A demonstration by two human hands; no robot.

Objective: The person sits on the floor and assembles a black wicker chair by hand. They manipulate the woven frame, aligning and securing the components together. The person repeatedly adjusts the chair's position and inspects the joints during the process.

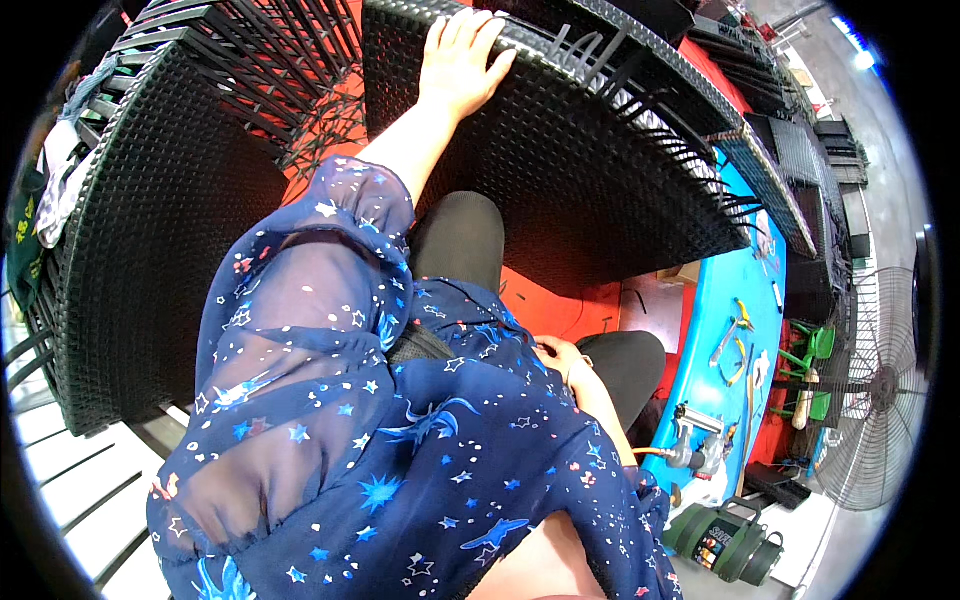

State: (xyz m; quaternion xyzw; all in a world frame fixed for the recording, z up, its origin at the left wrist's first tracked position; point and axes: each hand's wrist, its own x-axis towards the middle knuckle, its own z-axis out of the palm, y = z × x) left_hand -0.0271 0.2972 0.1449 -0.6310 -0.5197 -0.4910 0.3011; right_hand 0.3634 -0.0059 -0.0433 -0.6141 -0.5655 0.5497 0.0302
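A black woven wicker panel stands tilted before me, with loose strands sticking out along its upper right edge. My left hand lies on the panel's top rim, fingers stretched out and spread, thumb apart. In my lap, close to my thigh, rests my right hand; its fingers are partly hidden against the clothing, and I see nothing held in it. Another black woven piece stands to my left, with long unwoven strands fanning out at its top.
At right a blue table bears yellow-handled tools and a metal air tool with an orange hose. Beyond are green stools and a large fan. A dark green cylindrical device sits at lower right. Red covering shows below the panel.
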